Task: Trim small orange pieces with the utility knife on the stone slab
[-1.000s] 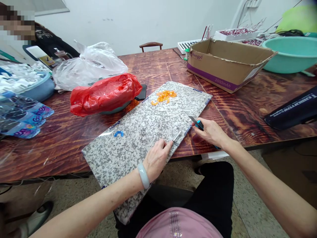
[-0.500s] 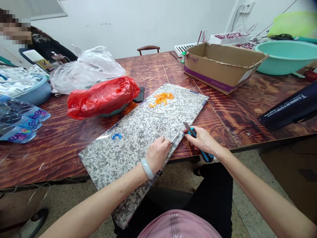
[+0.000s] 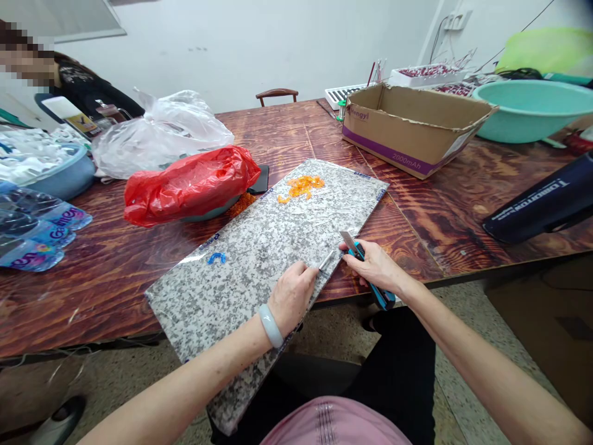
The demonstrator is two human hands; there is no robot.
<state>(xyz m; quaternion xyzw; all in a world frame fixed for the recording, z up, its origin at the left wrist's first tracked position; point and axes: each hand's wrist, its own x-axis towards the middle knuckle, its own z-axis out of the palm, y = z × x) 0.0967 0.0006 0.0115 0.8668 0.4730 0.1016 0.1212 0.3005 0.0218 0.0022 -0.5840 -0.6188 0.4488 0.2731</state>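
My left hand (image 3: 293,296), with a pale bangle on its wrist, rests at the near edge of a speckled grey stone-look board (image 3: 241,272). Its fingers are closed on a thin silvery stick (image 3: 326,261) that points up and right. Just right of it, my right hand (image 3: 376,266) grips a blue and black utility knife (image 3: 383,299), its blade (image 3: 347,240) out and pointing up-left over the board's edge. A curved blue piece (image 3: 217,258) lies on the board's left part. Farther back sits a small heap of orange translucent pieces (image 3: 301,187), with clear thin strands beside it.
Left of the board stand a bowl under a red plastic bag (image 3: 189,185), a white plastic bag (image 3: 162,136) and plastic-wrapped bottles (image 3: 41,232). A cardboard box (image 3: 412,133), a green basin (image 3: 532,111) and a dark cylinder (image 3: 542,201) stand right. A person (image 3: 88,83) is at far left.
The knife in my right hand has tilted slightly, its handle end moving a little down and left. My left hand still holds the silvery stick; the whole view has shifted slightly.
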